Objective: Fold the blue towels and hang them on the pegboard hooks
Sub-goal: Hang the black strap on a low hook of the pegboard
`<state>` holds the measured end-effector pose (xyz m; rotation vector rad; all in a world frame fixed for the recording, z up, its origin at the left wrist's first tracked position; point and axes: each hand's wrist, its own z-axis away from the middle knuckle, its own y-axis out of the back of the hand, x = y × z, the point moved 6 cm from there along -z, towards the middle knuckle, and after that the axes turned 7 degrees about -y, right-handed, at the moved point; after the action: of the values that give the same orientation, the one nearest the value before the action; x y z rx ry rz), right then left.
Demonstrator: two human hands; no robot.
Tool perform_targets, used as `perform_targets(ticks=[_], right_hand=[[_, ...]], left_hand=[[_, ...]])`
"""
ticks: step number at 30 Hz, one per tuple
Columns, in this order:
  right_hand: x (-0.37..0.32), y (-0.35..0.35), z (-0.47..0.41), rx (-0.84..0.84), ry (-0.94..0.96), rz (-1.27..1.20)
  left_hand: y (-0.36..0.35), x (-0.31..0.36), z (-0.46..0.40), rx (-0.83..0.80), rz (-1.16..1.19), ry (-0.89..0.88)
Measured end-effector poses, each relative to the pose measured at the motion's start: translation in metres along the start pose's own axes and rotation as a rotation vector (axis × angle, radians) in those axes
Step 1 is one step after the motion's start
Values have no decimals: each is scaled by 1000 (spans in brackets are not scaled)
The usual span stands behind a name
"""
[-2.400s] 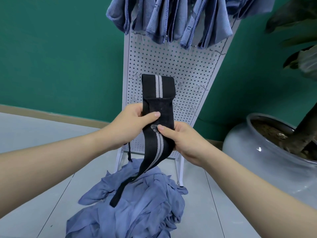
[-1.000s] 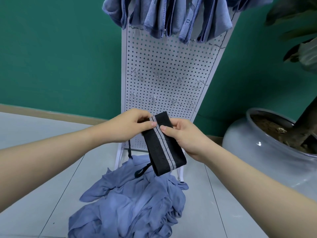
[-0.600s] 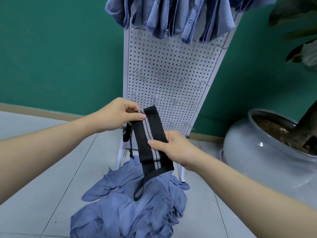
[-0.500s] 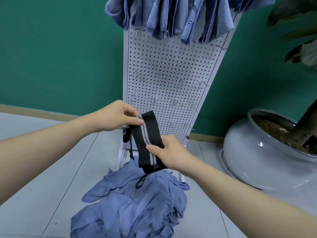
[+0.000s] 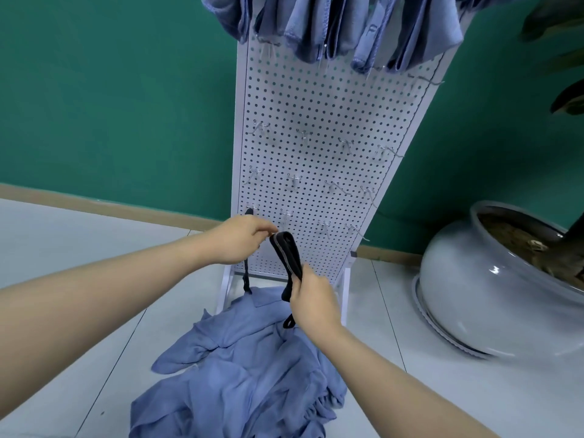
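A: How far along is the towel job, starting from what's nearest?

B: Nearest, a heap of unfolded blue towels (image 5: 246, 374) lies on the floor (image 5: 63, 311), right at the foot of the pegboard (image 5: 316, 121). I'd judge that's the bulk of what's left.

A: And the hands?

B: Neither is on a towel. The right hand (image 5: 313, 303) has its fingers pinched around the lower end of a black strap with grey stripes (image 5: 286, 254). The left hand (image 5: 240, 238) has curled fingers by the strap's top fold; whether they actually grip it I can't tell. A thin black strap (image 5: 246, 270) hangs from a low hook at the board's left edge.

A: Anything finished?

B: Farther up, folded blue towels (image 5: 347, 23) hang along the pegboard's top edge. The wire hooks (image 5: 303, 134) in the rows below are bare, so there's room for more.

A: The room?

B: Pale tiled floor, a wooden skirting strip, a green wall (image 5: 110, 90) behind. A big glazed plant pot (image 5: 493, 286) stands on the floor to the right.
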<state>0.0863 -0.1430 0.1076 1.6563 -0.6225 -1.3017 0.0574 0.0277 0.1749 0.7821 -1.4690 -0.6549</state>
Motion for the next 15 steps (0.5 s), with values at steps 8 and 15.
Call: perform_targets(ticks=[8,15], right_hand=[[17,-34,-28,-5,-41,40],[25,-46,-48,36,-7,23]], left_hand=[[-27,-13,-33,-41,-22,-1],[-36,-32,-60,-20,-16,27]])
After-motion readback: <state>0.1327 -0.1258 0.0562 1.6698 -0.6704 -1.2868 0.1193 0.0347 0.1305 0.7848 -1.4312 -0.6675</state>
